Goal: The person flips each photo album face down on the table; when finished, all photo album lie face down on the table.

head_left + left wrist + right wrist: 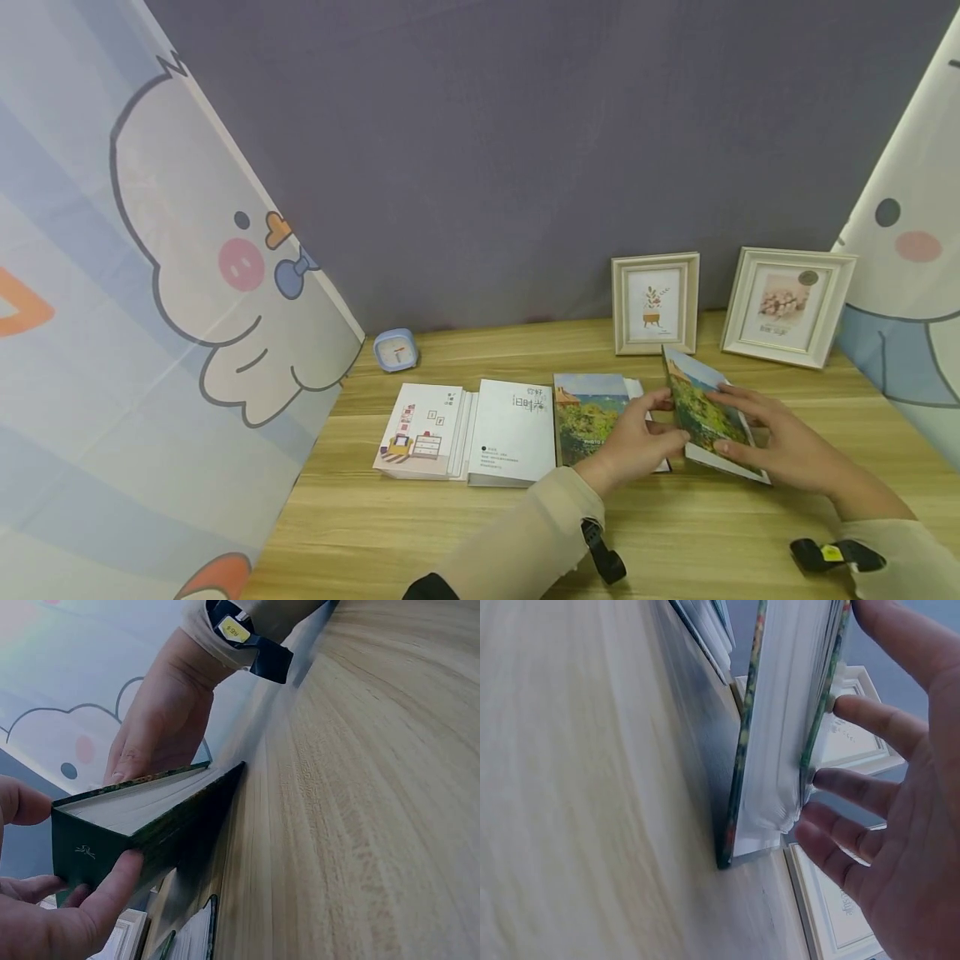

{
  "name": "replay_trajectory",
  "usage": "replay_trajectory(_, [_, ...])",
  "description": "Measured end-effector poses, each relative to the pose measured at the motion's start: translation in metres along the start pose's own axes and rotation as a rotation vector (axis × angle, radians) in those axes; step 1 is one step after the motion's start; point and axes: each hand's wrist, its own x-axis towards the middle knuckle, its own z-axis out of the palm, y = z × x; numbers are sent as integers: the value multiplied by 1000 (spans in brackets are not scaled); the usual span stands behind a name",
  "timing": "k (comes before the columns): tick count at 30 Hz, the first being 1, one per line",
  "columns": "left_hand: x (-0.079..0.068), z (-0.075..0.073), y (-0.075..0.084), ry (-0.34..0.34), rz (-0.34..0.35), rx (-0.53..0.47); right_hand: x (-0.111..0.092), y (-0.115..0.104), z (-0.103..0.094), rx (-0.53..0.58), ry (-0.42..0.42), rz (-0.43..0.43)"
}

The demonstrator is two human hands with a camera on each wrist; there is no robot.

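A photo album [705, 404] with a painted landscape cover is tilted up above the right part of the table. My left hand [633, 437] grips its dark green spine, thumb and fingers on either side in the left wrist view. Extended fingers of my right hand [783, 442] rest against the front cover. In the right wrist view, that hand [900, 795] has its fingers spread along the cover, and the inner pages [780, 727] fan slightly apart. Just left of the held album lies a matching landscape album [588, 408], partly hidden by my left hand.
Two white albums, one with a furniture drawing [420, 429] and one with dark lettering [513, 433], lie left on the wooden table [360, 533]. Behind stand a plant-picture frame [618, 292], a flower-picture frame [738, 333] and a blue clock [395, 350]. A grey curtain [525, 167] hangs behind.
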Motion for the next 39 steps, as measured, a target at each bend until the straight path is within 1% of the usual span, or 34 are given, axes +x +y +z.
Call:
replay_trajectory(4, [-1,1,3,21,26,-17,2,-3,1,-3,27,-21])
replay_trajectory(9, [-2,0,7,58,49,18,2,-6,4,37,63,-80])
replay_trajectory(18, [-3,0,9,103,46,59,3,-12,8,77,103,-129])
replay_trajectory(22, [-3,1,13,129,12,38,6,-15,9,83,118,-152])
replay_trajectory(26, [-1,1,16,131,-5,-27,8,-18,11,68,127,-155])
replay_trajectory(28, [-1,1,16,122,2,-40,8,-20,12,69,127,-151])
replay_trajectory(31, [-1,0,16,113,7,-43,8,-20,12,77,126,-149])
replay_trajectory(39, [-2,1,19,117,13,-52,8,-20,11,116,129,-139])
